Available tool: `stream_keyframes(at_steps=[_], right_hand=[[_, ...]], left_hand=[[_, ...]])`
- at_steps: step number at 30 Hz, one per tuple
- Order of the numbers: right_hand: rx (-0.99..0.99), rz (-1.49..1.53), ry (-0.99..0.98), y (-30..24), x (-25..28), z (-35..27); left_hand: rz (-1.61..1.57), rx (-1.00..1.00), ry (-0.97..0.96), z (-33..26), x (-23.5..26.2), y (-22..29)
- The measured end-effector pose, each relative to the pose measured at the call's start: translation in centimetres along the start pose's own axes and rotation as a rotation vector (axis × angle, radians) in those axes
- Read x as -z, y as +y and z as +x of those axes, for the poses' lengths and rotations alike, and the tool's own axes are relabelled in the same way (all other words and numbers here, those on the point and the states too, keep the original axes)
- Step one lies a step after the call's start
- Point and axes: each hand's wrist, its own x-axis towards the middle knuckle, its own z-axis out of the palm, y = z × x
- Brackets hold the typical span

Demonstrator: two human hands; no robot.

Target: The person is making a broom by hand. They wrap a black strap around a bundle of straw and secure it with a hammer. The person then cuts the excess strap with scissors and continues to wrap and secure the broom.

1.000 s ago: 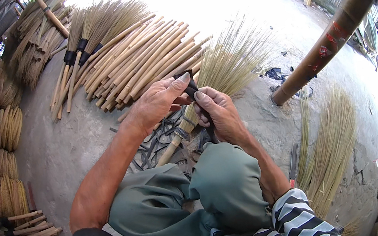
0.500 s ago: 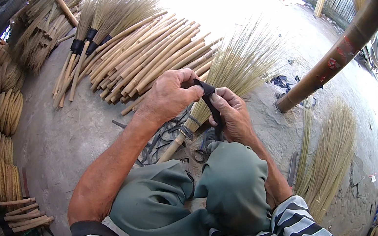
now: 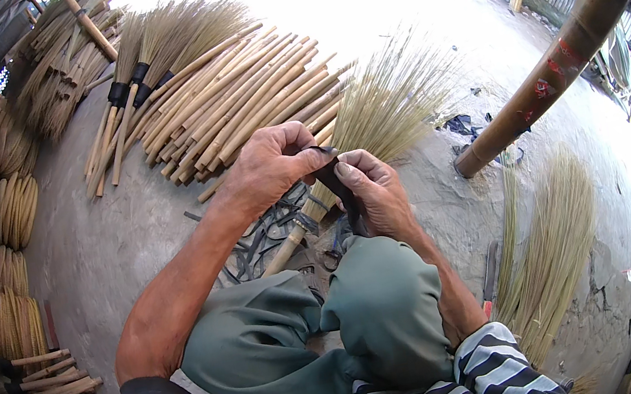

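A black rubber strip (image 3: 337,185) is stretched between my two hands above my knees. My left hand (image 3: 270,159) pinches its upper end between thumb and fingers. Just to the right, my right hand (image 3: 377,187) pinches the same strip, whose tail hangs down toward my right knee. Beneath and beyond the hands lies a broom (image 3: 398,105), its pale straw head fanned out to the far right. Its bamboo handle (image 3: 284,251) points back toward my knees, with a dark binding where straw and handle meet. My hands hide part of the broom.
Cut black strips (image 3: 261,243) lie tangled on the ground. Bamboo sticks (image 3: 242,97) are piled ahead, beside finished brooms (image 3: 136,81). Loose straw (image 3: 558,241) and a knife (image 3: 490,272) lie at right, near a slanting bamboo post (image 3: 544,78). Coiled braided bundles (image 3: 1,271) line the left.
Both hands have shifted slightly left with the strip, and its upper end is turned differently between the fingers. The whole view has also shifted a little.
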Motion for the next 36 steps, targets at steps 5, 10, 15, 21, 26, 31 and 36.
stream_keyframes(at_steps=[5,10,15,21,26,31,36], right_hand=[[0.019,0.011,0.016,0.0,0.2,0.0],[-0.009,0.002,0.013,-0.3,0.1,-0.2],[-0.059,0.048,-0.043,-0.7,-0.2,-0.6],[-0.048,-0.05,-0.011,-0.3,0.4,-0.2],[0.047,-0.049,0.023,0.8,1.3,0.7],[0.083,0.012,0.135,1.6,4.7,0.6],[-0.063,-0.221,0.223,3.5,10.6,-1.4]], left_hand=[[-0.074,-0.055,0.02,0.0,-0.1,-0.2],[-0.024,-0.081,0.014,-0.1,0.2,-0.4],[-0.049,-0.038,0.006,-0.3,-0.3,-0.2],[-0.041,0.034,-0.012,-0.4,0.0,0.3],[-0.058,0.069,0.042,-0.4,1.1,0.5],[0.059,-0.037,0.091,0.2,2.8,-2.0],[0.457,-0.007,0.164,1.1,4.3,-10.3]])
